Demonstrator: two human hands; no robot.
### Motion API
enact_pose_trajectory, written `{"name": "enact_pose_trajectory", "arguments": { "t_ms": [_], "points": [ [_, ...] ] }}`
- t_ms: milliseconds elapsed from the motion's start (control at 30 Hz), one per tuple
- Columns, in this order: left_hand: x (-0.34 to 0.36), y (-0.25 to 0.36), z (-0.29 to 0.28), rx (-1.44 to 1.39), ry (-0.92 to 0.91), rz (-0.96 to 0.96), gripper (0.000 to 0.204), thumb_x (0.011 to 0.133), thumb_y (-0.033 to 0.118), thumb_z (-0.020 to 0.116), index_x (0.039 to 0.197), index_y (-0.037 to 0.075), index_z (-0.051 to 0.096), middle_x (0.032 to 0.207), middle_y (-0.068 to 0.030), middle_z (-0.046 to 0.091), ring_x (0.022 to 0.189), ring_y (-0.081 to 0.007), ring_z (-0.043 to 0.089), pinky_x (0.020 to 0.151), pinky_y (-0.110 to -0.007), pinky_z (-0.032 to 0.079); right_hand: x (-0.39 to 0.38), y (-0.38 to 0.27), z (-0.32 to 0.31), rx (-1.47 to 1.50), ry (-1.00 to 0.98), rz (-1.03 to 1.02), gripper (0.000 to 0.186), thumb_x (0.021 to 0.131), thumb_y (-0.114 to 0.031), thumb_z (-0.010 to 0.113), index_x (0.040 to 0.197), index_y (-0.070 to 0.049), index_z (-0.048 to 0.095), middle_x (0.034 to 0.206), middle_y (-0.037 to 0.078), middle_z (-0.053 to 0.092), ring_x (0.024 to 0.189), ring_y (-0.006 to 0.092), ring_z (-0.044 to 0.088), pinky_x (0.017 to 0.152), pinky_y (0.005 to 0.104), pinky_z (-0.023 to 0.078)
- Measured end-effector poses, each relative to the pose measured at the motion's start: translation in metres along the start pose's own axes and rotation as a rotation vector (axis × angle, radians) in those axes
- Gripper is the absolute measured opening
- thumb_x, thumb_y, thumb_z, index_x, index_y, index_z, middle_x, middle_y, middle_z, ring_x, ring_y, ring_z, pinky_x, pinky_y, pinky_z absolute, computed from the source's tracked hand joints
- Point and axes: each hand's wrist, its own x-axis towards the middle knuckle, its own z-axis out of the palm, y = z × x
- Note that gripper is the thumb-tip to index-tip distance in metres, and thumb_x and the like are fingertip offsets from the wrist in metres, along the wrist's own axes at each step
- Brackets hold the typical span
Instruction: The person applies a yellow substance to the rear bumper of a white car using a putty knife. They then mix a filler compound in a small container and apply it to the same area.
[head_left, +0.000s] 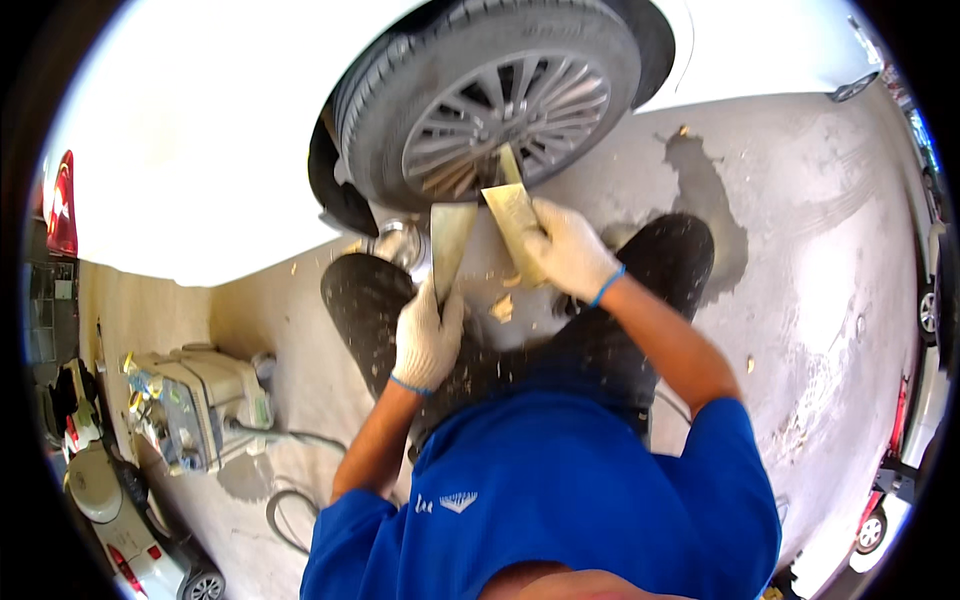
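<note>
My left hand (430, 345), in a white knit glove with a blue cuff, grips a flat, pale yellow-olive blade (451, 240) angled upward. My right hand (565, 250), gloved alike, holds a similar blade (508, 208) smeared with yellowish material. A narrower yellow piece (508, 163) shows behind it, against the wheel; I cannot tell whether it is held. Both blades are just below the wheel (540, 140) of a white car (190, 140). A round metal tin (397, 240) lies behind the left blade, partly hidden.
My dark, speckled knees frame scattered yellowish scraps (503, 308) on the concrete floor (800, 250). A boxy grey machine (200, 405) with a hose (290, 435) stands at my left. Other vehicles (120, 520) line both rims of the picture. A dark stain (700, 190) marks the floor at right.
</note>
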Motion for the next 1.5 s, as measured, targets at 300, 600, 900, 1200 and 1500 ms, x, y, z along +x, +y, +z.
{"name": "enact_pose_trajectory", "arguments": {
  "t_ms": [300, 600, 900, 1200, 1500],
  "points": [
    [0.005, -0.017, -0.007, 0.119, 0.179, 0.169, 0.054, 0.086, 0.022, 0.07, 0.132, 0.001, 0.053, 0.093, -0.0158, 0.071, 0.072, -0.0191, 0.068, 0.07, -0.033, 0.055, -0.013, -0.009, 0.016, -0.122, 0.092, -0.034, 0.013, 0.086, -0.01, 0.058, 0.097, -0.002, 0.058, 0.087, 0.022, 0.063, 0.083, 0.0435, 0.063, 0.07, 0.0488, 0.052],
    [-0.002, 0.007, 0.005, -0.299, -0.096, -0.153, 0.017, 0.098, 0.014, 0.057, 0.103, 0.0, 0.065, 0.075, -0.004, 0.065, 0.06, -0.0091, 0.058, 0.053, -0.026, 0.046, -0.012, -0.028, 0.034, -0.511, 0.171, -0.446, 0.017, 0.083, -0.012, 0.062, 0.098, -0.007, 0.067, 0.088, 0.012, 0.06, 0.079, 0.0342, 0.061, 0.07, 0.043, 0.052],
    [-0.001, 0.021, -0.029, -0.45, -0.248, -0.191, 0.033, 0.1, 0.032, 0.058, 0.096, -0.001, 0.06, 0.068, -0.0028, 0.061, 0.058, -0.0075, 0.055, 0.052, -0.021, 0.044, -0.006, -0.033, -0.016, 0.299, 0.151, -0.169, 0.027, 0.094, -0.006, 0.06, 0.119, 0.002, 0.059, 0.097, 0.011, 0.064, 0.09, 0.0162, 0.058, 0.086, 0.0308, 0.049],
    [0.019, 0.032, -0.05, -0.77, 0.068, -0.174, 0.052, 0.099, 0.052, 0.057, 0.096, 0.001, 0.058, 0.06, -0.0028, 0.053, 0.045, -0.01, 0.052, 0.04, -0.02, 0.037, -0.028, -0.023, -0.039, 0.036, -0.284, -0.188, 0.034, 0.093, -0.003, 0.063, 0.127, 0.001, 0.059, 0.107, 0.008, 0.067, 0.099, 0.0134, 0.06, 0.089, 0.0295, 0.05],
    [-0.006, -0.003, -0.023, -0.792, -0.291, -0.194, 0.074, 0.092, 0.071, 0.052, 0.105, -0.001, 0.061, 0.066, -0.0058, 0.058, 0.051, -0.0114, 0.055, 0.045, -0.025, 0.043, -0.027, -0.027, -0.026, 0.547, -0.128, 0.157, 0.05, 0.087, -0.001, 0.059, 0.137, 0.002, 0.053, 0.11, 0.002, 0.062, 0.101, 0.0101, 0.056, 0.092, 0.0258, 0.046]
  ]
}}
